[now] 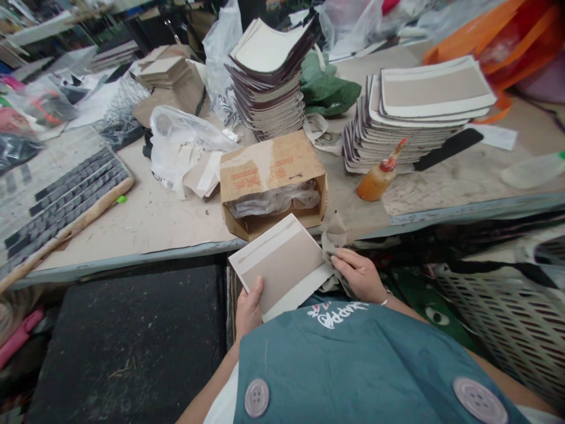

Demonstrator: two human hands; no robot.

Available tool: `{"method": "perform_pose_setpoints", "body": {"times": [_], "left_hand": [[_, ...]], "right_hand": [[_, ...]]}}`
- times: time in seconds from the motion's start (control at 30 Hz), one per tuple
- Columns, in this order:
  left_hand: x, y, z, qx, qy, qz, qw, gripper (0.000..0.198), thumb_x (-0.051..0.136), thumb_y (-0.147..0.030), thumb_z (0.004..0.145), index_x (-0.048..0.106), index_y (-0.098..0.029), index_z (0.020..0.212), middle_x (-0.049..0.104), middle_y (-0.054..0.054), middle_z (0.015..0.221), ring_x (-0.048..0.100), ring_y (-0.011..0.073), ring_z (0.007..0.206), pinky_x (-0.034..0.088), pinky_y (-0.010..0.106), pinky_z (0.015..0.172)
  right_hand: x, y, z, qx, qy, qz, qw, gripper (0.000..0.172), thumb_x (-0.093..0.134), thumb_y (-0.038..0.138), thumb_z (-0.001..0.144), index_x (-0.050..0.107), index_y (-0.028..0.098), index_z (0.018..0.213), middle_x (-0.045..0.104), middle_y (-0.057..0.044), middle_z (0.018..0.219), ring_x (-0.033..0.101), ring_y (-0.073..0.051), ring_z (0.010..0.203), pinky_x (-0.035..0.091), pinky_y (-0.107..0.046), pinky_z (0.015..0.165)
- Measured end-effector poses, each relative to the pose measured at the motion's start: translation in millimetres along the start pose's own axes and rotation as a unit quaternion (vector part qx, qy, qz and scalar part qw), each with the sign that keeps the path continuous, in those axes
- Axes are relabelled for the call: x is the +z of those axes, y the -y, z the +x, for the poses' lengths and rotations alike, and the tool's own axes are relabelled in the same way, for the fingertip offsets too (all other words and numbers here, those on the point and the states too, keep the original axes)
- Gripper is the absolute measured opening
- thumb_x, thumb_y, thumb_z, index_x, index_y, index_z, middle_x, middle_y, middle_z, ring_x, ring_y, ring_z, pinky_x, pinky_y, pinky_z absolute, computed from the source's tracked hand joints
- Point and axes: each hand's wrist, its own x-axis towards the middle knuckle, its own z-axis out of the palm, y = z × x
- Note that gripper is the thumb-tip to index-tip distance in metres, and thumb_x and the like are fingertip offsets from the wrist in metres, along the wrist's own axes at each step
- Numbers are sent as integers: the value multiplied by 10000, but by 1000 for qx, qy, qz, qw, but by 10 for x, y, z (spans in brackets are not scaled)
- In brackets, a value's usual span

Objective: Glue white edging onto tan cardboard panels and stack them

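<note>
My left hand [249,307] grips the near left edge of a flat beige and white panel [289,256], thumb on top. The panel is tilted over my lap, in front of the table edge, and a darker smear runs along its far white strip. At the panel's right edge, my right hand [359,274] is closed on a crumpled grey-brown cloth [334,238], fingers pinched together. Just beyond the panel, an open cardboard box [273,168] with clear plastic inside stands at the table's front.
Stacks of similar panels, one at the back [269,76] and another to the right [424,112], stand on the table. Before the right stack is an amber glue bottle [375,181]. A slatted rack [79,200] lies left; a perforated plastic crate [494,318] sits low right.
</note>
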Motion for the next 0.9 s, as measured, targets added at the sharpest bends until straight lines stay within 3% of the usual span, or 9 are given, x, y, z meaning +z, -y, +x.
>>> {"method": "perform_pose_setpoints", "body": {"times": [0.1,0.17,0.3,0.43,0.57,0.77,0.9], "left_hand": [[8,7,-7,-6,8,3,1000,489,715,-278,704,560,-158,1152,689,89,1006,648,243,953,510,345,894],[15,13,-14,-6,14,6,1000,511,724,-283,696,551,-168,1163,684,87,1026,646,242,960,508,347,897],[15,25,-23,1,8,8,1000,524,745,-292,670,557,-160,1141,686,87,1012,645,246,962,505,347,900],[4,26,-21,-1,20,-3,1000,500,746,-288,663,573,-153,1112,697,82,964,646,251,957,508,352,896],[3,22,-14,-8,27,-13,1000,510,738,-275,670,564,-163,1137,695,74,973,643,246,965,506,345,900],[26,19,-31,-14,26,-11,999,476,711,-258,699,565,-159,1141,695,78,973,644,244,964,504,339,902],[29,21,-36,-20,27,-8,999,469,702,-259,707,566,-163,1146,694,80,978,643,247,965,504,346,901]], "right_hand": [[14,73,5,-60,20,-18,998,159,552,313,834,653,196,798,601,-70,969,568,-192,905,458,-313,808],[42,110,14,-67,6,-40,997,147,589,317,806,614,189,740,591,-64,894,560,-179,836,459,-302,753],[117,105,22,5,-6,-77,997,216,635,357,751,505,196,688,536,1,674,510,-136,631,433,-257,599],[178,58,15,82,-12,-52,995,247,652,372,712,497,200,798,558,22,683,540,-127,608,430,-232,568],[190,32,-2,75,-2,-43,996,197,568,369,780,510,201,864,597,4,738,570,-135,638,435,-232,586],[136,25,-22,31,-21,-116,993,128,472,323,854,498,207,899,569,27,626,530,-127,567,386,-230,563],[145,-5,-10,64,-50,-91,993,151,466,356,855,482,209,886,511,45,572,482,-121,519,358,-233,525]]}}
